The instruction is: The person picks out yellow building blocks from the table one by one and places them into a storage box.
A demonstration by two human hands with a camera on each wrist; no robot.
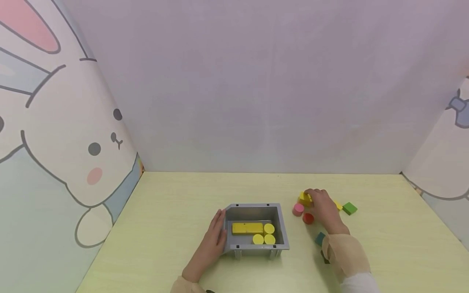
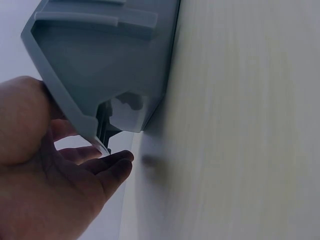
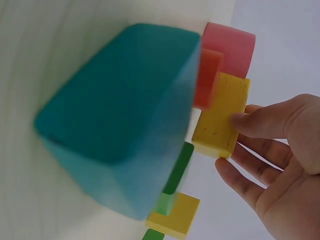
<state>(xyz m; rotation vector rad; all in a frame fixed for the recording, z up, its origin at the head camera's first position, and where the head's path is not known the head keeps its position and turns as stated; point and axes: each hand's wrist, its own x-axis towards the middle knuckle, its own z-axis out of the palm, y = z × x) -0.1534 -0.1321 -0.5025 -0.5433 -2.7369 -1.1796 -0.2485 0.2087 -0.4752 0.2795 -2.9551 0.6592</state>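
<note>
My right hand [image 1: 325,209] pinches a yellow rectangular block [image 3: 220,115], thumb on its near face and fingers behind. In the head view that yellow block [image 1: 304,199] is beside a pink cylinder [image 1: 298,210] and a red cylinder [image 1: 308,219]. At the left side of a grey plastic bin [image 1: 284,228], my left hand [image 1: 211,240] rests with its fingers fairly straight against the wall. The left wrist view has those fingers at the lip of the bin [image 2: 90,65]. Inside lie a long yellow block [image 1: 247,228] and three yellow cylinders [image 1: 269,228].
Right of my right hand lie another yellow block [image 1: 338,206] and a green block [image 1: 349,208]. A teal block [image 1: 320,239] and a dark piece [image 1: 324,257] are near my right sleeve. The table meets a pale wall [image 1: 271,101] at the back.
</note>
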